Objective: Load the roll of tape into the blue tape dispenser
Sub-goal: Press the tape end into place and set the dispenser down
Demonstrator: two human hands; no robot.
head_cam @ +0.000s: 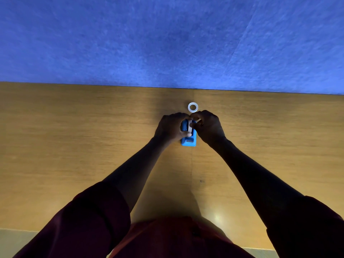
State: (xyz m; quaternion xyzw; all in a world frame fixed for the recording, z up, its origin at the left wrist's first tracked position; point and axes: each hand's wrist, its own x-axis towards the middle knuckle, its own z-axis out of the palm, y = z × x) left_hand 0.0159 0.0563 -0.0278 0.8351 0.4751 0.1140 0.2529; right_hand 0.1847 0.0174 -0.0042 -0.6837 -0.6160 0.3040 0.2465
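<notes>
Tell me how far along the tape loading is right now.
Done: a white roll of tape already sits in the blue dispenser on the wooden table. In hand: the left hand steadies the dispenser while the right hand works at the roll; whether it is fully seated is hidden. Left: apparently feeding the tape end to the cutter. A white ring lies untouched behind.

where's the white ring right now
In the head view, the white ring lies flat on the wooden table, just beyond both hands and the blue tape dispenser, untouched.

Both hands (172, 127) (208, 127) on blue tape dispenser (189, 141), white ring (193, 107) beyond, wooden table (74, 146)
</notes>
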